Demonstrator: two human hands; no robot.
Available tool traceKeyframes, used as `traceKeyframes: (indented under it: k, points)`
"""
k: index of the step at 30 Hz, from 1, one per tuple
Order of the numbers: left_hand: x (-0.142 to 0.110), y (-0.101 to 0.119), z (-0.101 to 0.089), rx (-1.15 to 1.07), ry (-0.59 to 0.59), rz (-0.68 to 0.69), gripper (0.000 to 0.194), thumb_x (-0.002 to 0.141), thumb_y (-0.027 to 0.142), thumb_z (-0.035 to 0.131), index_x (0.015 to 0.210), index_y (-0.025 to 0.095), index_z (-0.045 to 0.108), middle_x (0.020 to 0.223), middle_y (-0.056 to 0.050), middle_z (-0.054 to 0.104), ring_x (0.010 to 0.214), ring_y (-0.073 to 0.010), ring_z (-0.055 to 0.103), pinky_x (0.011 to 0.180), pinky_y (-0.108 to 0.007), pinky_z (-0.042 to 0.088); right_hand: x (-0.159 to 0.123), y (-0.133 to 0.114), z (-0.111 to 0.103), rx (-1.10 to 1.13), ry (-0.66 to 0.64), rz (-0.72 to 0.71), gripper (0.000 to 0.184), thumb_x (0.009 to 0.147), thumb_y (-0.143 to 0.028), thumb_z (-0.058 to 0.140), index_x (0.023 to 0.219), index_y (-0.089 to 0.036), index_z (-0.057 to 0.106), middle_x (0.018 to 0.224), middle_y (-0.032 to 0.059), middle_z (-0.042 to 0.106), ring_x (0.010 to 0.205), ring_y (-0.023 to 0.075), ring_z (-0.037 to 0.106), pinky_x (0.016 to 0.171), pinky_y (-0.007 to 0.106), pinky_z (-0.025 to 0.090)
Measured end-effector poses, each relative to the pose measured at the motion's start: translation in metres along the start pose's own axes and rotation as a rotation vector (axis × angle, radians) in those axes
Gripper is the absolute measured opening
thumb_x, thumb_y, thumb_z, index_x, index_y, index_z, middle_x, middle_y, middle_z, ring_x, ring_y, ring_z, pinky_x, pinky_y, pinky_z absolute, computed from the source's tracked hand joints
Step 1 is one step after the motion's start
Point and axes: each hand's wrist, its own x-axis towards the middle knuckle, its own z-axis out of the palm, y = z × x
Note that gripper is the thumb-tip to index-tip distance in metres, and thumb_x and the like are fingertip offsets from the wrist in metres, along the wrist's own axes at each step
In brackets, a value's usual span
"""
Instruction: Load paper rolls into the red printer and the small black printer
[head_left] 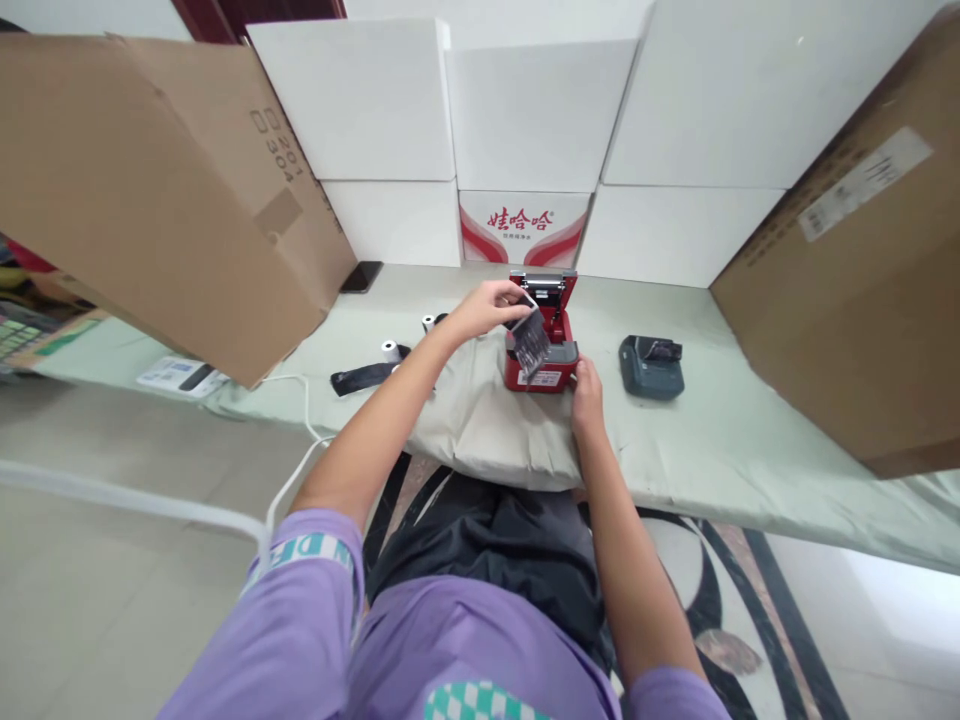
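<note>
My left hand (493,305) pinches a roll of black label paper (531,338) above a red label printer (541,378). The loose black strip hangs down over the printer's front. The printer's lid stands raised, and its inside is partly hidden by the roll. On its right side, my right hand (587,395) grips the front corner of the casing, with some fingers out of sight behind it. Left of the printer lie a small white paper roll (391,351), another white roll (428,323) and a black strip (364,379).
A dark grey portable printer (651,368) sits to the right. Cardboard boxes (187,200) (862,260) flank the cloth-covered table (720,440). White boxes (525,120) form the back wall. A phone (361,277) lies at the back left, and a white cable (306,405) hangs over the front edge.
</note>
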Motion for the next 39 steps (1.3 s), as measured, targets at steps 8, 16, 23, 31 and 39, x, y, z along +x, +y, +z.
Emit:
traceKeyframes:
  k: [8, 16, 23, 31, 39]
  points:
    - [0.046, -0.005, 0.048, 0.488, -0.33, 0.032, 0.025, 0.081, 0.023, 0.064, 0.099, 0.016, 0.079, 0.105, -0.014, 0.077, 0.104, -0.0304, 0.069, 0.097, -0.038, 0.048, 0.0, 0.0, -0.002, -0.015, -0.002, 0.017, 0.048, 0.092, -0.06, 0.045, 0.12, -0.025, 0.064, 0.127, 0.0069, 0.067, 0.119, 0.0235, 0.06, 0.101, 0.044, 0.05]
    - [0.045, -0.008, 0.06, 0.217, -0.243, -0.211, 0.017, 0.072, 0.026, 0.073, 0.057, 0.02, 0.07, 0.063, -0.007, 0.071, 0.077, -0.0269, 0.07, 0.09, -0.038, 0.051, -0.001, -0.005, -0.004, 0.029, -0.007, 0.052, 0.051, 0.09, -0.064, 0.047, 0.119, -0.026, 0.065, 0.126, 0.0067, 0.068, 0.115, 0.023, 0.062, 0.096, 0.041, 0.052]
    - [-0.043, 0.006, 0.038, 0.213, 0.049, 0.124, 0.04, 0.095, 0.05, 0.052, 0.119, 0.026, 0.073, 0.122, -0.007, 0.074, 0.116, -0.0267, 0.065, 0.112, -0.042, 0.033, 0.061, -0.035, -0.023, 0.056, -0.098, 0.219, 0.057, 0.083, -0.072, 0.053, 0.118, -0.029, 0.068, 0.131, 0.0081, 0.069, 0.117, 0.0289, 0.063, 0.095, 0.046, 0.051]
    - [-0.075, -0.029, 0.08, 0.214, 0.135, 0.285, 0.029, 0.097, 0.037, 0.053, 0.117, 0.038, 0.074, 0.13, -0.003, 0.071, 0.128, -0.0236, 0.059, 0.119, -0.047, 0.02, 0.126, -0.021, 0.034, 0.147, -0.156, 0.044, 0.066, 0.081, -0.08, 0.044, 0.124, -0.034, 0.062, 0.14, 0.0008, 0.06, 0.127, 0.0266, 0.054, 0.098, 0.044, 0.051]
    - [-0.086, -0.038, 0.094, 0.208, 0.284, 0.298, 0.038, 0.098, 0.053, 0.047, 0.115, 0.036, 0.076, 0.145, -0.004, 0.06, 0.142, -0.0275, 0.044, 0.12, -0.047, 0.024, 0.095, -0.018, 0.019, 0.148, -0.203, -0.126, 0.036, 0.083, -0.053, 0.052, 0.102, -0.027, 0.069, 0.134, 0.0033, 0.06, 0.136, 0.0306, 0.049, 0.112, 0.048, 0.043]
